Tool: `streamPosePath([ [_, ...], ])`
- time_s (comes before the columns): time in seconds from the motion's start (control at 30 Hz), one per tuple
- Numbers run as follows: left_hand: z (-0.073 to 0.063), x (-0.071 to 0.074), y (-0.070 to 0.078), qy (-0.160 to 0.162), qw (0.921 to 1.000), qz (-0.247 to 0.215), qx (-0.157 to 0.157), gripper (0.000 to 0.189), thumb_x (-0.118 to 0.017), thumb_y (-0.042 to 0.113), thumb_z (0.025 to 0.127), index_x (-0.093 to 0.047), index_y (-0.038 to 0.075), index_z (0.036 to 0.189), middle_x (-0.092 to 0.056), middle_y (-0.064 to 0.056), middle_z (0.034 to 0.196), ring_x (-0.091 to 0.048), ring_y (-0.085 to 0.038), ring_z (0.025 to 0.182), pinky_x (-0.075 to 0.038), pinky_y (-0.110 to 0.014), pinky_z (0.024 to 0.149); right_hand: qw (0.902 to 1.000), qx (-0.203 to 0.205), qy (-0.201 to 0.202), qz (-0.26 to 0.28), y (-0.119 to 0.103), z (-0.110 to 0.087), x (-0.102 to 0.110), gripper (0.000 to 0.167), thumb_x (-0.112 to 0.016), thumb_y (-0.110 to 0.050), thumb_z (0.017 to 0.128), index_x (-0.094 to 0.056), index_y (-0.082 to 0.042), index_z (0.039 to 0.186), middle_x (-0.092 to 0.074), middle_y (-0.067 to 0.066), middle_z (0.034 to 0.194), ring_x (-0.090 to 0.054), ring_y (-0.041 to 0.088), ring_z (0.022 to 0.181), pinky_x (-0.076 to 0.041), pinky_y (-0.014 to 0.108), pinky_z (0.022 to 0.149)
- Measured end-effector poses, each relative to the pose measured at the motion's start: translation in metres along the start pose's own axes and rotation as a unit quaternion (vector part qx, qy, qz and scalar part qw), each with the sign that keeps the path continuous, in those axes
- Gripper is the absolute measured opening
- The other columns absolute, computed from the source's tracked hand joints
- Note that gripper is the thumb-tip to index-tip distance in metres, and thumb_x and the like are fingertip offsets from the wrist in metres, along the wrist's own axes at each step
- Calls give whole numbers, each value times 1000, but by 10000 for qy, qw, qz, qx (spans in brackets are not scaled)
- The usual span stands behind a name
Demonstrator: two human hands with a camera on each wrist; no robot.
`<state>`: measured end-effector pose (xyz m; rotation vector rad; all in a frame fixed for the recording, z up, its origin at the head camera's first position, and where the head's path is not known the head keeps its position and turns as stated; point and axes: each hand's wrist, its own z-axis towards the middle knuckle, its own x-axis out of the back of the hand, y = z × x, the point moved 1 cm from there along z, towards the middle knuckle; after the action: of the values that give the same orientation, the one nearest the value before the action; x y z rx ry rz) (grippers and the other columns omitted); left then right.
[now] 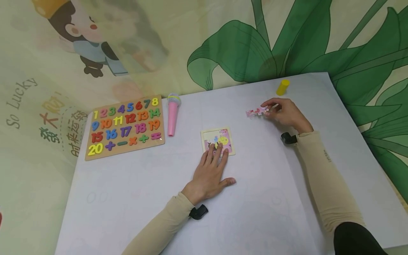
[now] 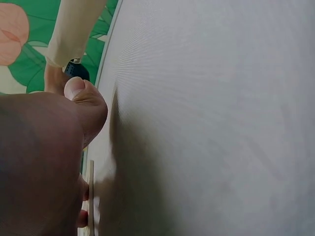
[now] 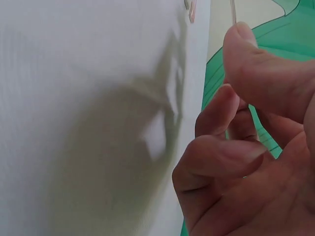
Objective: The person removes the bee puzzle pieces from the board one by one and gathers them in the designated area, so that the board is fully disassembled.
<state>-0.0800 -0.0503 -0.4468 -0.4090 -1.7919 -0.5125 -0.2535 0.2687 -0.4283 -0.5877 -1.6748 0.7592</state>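
Note:
My left hand (image 1: 208, 175) lies flat with its fingers spread, fingertips resting on the lower part of a small square jigsaw puzzle board (image 1: 209, 135). The board has a pale frame and a pink picture with a yellow round figure; its lower part is hidden under the fingers. In the left wrist view, the board's edge (image 2: 91, 196) shows under the fingers. To the right, my right hand (image 1: 283, 112) pinches a thin puzzle piece (image 3: 233, 10), seen edge-on in the right wrist view. Pink puzzle pieces (image 1: 251, 113) show beside these fingertips in the head view.
A wooden number board (image 1: 124, 150) with colourful digits stands at the back left. Next to it lies a pink toy microphone (image 1: 172, 118). A yellow cylinder (image 1: 282, 87) is near the back edge, behind my right hand. Everything sits on a white table (image 1: 137, 212) against a printed cloth.

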Motion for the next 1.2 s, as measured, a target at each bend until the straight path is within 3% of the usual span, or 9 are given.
streamPosePath([
  [0.4, -1, -1, 1, -26, 10000, -43, 60, 101, -46, 72, 102, -13, 6, 171, -3, -20, 179, -1, -42, 166, -12, -51, 134, 9994, -200, -108, -251, 10, 9, -2, 34, -73, -18, 102, -69, -8, 135, -60, 16, 118, -54, 30, 102, -46, 32, 84],
  [0.83, -1, 0, 3, -58, 9999, 55, 85, 104, -45, 75, 101, -12, 6, 171, -3, -20, 179, 0, -43, 166, -13, -51, 134, 9993, -67, 79, -353, 6, 13, -4, 28, -73, -12, 100, -73, -7, 127, -65, 17, 114, -55, 30, 96, -45, 35, 84],
  [1.2, 1, 0, 3, -130, 9998, -14, 125, 104, -44, 76, 101, -10, 6, 171, -1, -19, 179, 3, -43, 166, -11, -52, 134, 9986, -201, -46, -496, 7, 17, -4, 32, -74, -16, 100, -73, -6, 130, -64, 18, 118, -52, 31, 98, -44, 37, 83],
])
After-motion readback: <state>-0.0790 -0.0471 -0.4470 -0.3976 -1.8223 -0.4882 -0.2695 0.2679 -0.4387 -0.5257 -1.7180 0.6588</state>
